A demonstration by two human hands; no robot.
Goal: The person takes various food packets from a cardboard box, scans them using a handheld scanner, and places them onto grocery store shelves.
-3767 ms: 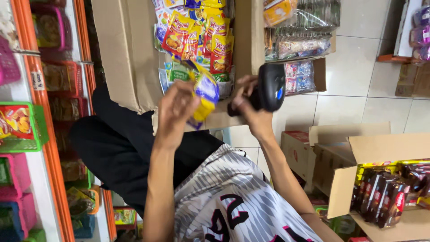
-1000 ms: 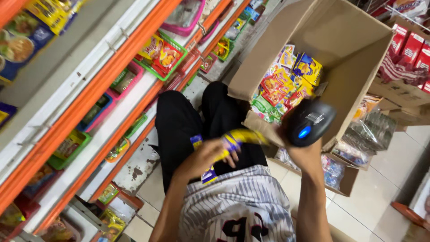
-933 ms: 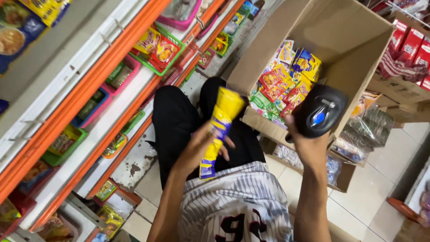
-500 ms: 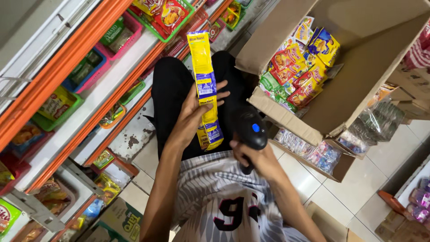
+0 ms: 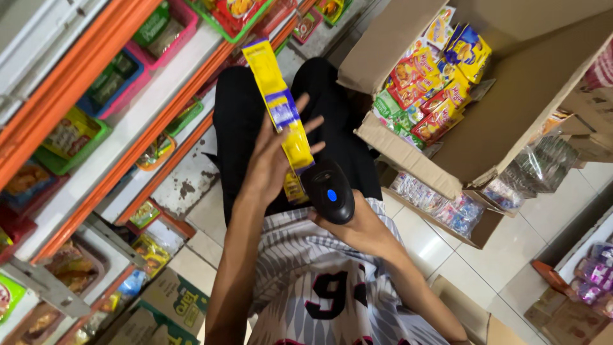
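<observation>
Hands: left hand [image 5: 271,160] held a long yellow-and-purple snack packet [image 5: 281,115] against its palm, fingers spread loosely behind it; right hand [image 5: 361,227] was closed around a black handheld barcode scanner [image 5: 329,191].
Packet: upright and slightly tilted, raised above the person's lap, its lower end just beside the scanner's head.
Scanner: nose pointed up toward the packet's bottom edge, touching or almost touching it; a blue light showed on its back.
Body: black trousers [image 5: 242,115] and a white striped jersey [image 5: 319,287] lay below the hands.
Carton: an open cardboard box [image 5: 408,153] to the right held mixed yellow, red and green snack packets [image 5: 434,83]; clear bags of small sweets [image 5: 440,204] lay in a lower box beside it.
Shelving: orange-edged shelves [image 5: 96,128] to the left carried pink and green plastic baskets [image 5: 70,137] of packeted goods.
Risk: the packet appeared only lightly held, so it could slip from the open fingers; the glossy, bent wrapper so close to the scanner might, judging by the angle, give a poor reading.
Floor: pale tiles [image 5: 447,249], chipped and stained near the shelf foot.
Room: a narrow shop aisle crowded with cartons on both sides.
</observation>
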